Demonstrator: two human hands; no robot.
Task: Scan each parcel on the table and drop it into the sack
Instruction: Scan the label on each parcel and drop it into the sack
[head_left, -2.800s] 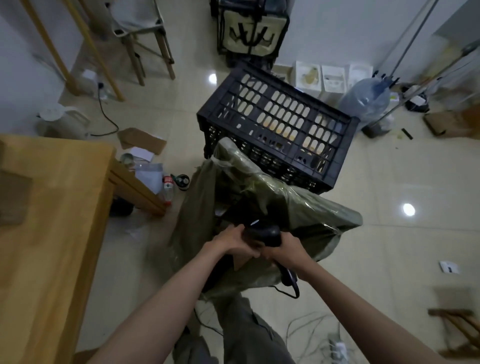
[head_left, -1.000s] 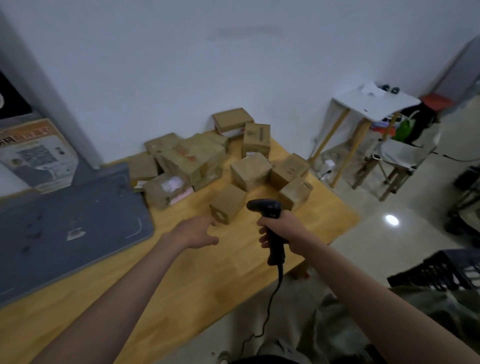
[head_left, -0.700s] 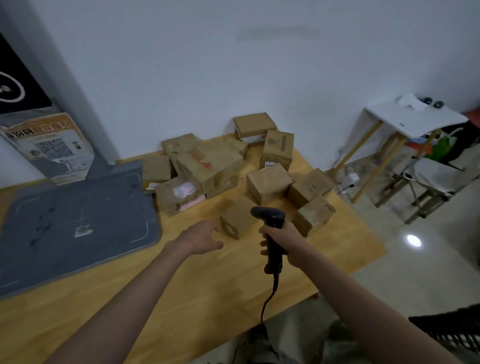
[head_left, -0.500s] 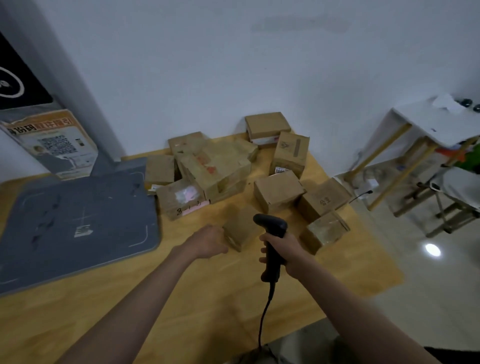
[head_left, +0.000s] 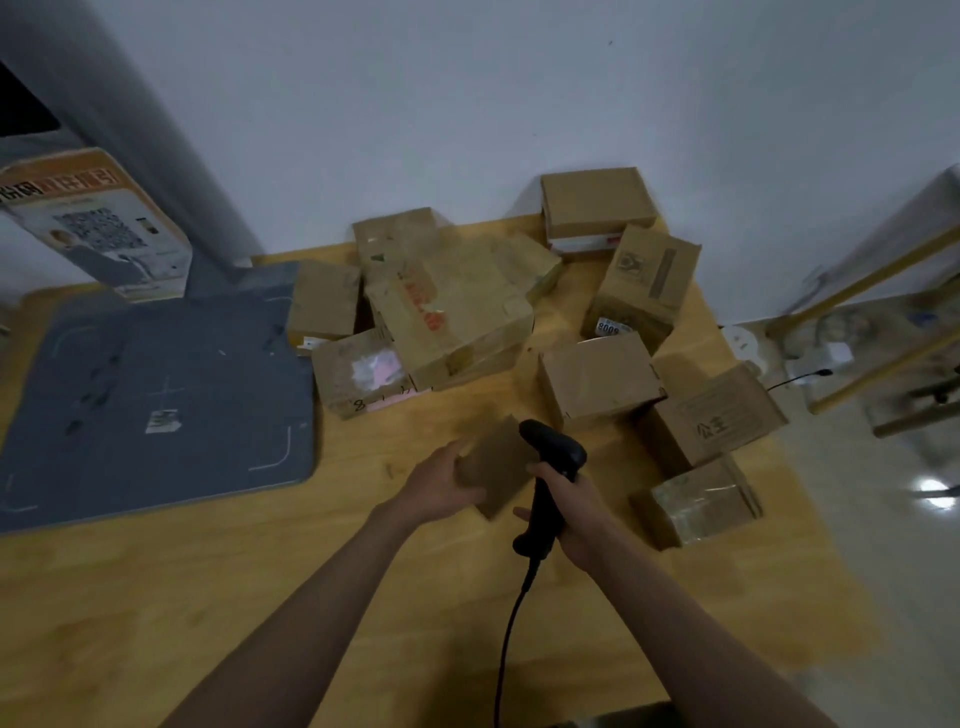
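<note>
Now lifted off the table — small parcel in left hand's curled fingers.
Right hand grips scanner — next, find its barcode.

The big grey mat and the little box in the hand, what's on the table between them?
Nothing: in the head view, only bare wooden table separates the grey mat from the small box.

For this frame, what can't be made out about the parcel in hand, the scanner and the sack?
- Small parcel, head view: motion-blurred; no label or barcode readable, and the left hand covers its near-left side.
- Scanner: its window faces away; the right hand hides the trigger.
- Sack: outside the frame.
- Table: near edge cut off at the bottom.
</note>
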